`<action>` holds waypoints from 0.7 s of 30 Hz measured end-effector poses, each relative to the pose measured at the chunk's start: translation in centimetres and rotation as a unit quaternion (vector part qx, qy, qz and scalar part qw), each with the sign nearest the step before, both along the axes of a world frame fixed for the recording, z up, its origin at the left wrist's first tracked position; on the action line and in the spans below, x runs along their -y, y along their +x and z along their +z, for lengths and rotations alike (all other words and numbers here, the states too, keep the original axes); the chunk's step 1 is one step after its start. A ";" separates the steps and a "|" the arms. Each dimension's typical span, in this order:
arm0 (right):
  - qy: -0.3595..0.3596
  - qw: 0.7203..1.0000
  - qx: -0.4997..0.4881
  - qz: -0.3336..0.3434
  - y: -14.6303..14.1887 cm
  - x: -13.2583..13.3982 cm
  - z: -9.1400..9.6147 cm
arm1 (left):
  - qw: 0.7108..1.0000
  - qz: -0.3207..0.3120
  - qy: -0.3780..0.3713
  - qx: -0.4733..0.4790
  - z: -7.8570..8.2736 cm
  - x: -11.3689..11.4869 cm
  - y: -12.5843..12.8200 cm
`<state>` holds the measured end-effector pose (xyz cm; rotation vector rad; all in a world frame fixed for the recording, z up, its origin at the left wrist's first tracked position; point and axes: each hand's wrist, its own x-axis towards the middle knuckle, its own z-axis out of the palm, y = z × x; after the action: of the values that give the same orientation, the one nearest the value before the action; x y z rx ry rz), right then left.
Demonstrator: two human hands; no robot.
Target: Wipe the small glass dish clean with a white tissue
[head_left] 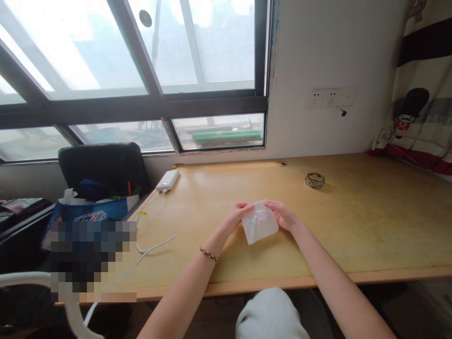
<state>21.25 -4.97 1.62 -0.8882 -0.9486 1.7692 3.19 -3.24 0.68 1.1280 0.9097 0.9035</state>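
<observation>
While the left hand point(239, 214) and right hand point(284, 215) pinch a packet point(259, 227), the desk point(370, 221) fronts a window point(197, 47).

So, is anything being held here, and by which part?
A thin whitish packet, pinched along its top edge: left hand at one upper corner, right hand at the other.

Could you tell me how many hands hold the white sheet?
2: the left hand pinches the white sheet at its upper left corner, the right hand at its upper right. No others show.
</observation>
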 end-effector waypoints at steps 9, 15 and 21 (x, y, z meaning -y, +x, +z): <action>0.039 0.987 0.002 -0.153 -0.2 -0.7 -1.2 | 1.000 -0.001 0.015 0.000 0.7 0.2 0.2; 0.054 0.974 -0.005 -0.221 0.0 -1.0 -1.4 | 1.000 0.008 0.012 0.022 1.2 0.2 0.0; 0.018 0.978 -0.034 -0.205 0.5 -1.4 -1.0 | 0.999 -0.054 -0.002 -0.005 0.9 0.5 0.1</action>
<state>21.79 -3.54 0.60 -0.9203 -0.6908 1.4144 3.24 -3.73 1.54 1.1688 0.8487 0.8081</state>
